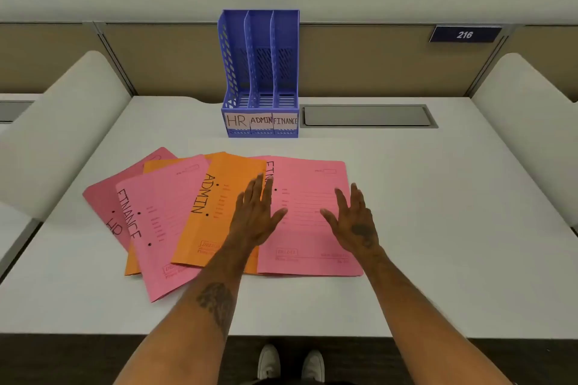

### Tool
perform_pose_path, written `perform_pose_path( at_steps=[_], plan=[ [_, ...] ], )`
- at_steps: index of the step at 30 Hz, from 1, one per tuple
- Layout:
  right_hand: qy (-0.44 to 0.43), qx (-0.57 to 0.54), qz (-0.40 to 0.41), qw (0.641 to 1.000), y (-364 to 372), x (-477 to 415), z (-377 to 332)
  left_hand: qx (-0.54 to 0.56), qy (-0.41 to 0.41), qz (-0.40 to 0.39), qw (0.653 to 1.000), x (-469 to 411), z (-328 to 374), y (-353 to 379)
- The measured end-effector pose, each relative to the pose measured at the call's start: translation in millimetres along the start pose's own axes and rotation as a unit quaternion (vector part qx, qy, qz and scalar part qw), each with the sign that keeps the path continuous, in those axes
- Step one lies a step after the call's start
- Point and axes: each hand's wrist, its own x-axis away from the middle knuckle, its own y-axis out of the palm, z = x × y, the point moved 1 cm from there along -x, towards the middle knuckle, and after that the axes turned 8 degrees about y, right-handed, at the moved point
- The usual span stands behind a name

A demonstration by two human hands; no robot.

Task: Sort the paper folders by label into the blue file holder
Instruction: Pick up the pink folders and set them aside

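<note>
The left hand (256, 216) and the right hand (355, 222) are both spread flat with fingers wide, holding nothing, over the rightmost pink folder (312, 206); whether the palms touch the paper cannot be told. Take the blue file holder (261, 72) at the back of the white desk (438, 228) as the landmark: the folders lie fanned in front of it, nearer the person. From left to right they are a darker pink folder marked HR (103, 200), an orange one mostly hidden (162, 166), a pink FINANCE folder (156, 222), an orange ADMIN folder (219, 197), then the pink one under the hands. The holder's three slots, labelled HR, ADMIN and FINANCE, look empty, so sorting seems not yet begun; every folder remains to be filed.
</note>
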Motion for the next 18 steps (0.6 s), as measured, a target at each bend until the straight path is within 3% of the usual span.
perform_pose_path(
  at_steps=[8, 18],
  plan=[
    [0.095, -0.018, -0.138, 0.986, 23, 7, 17, 0.112, -0.131, -0.071, 0.983, 9, 1, 26],
    [0.140, -0.087, -0.134, 0.977, 34, 9, 12, 0.210, -0.227, -0.074, 0.948, 3, 9, 38]
  ],
)
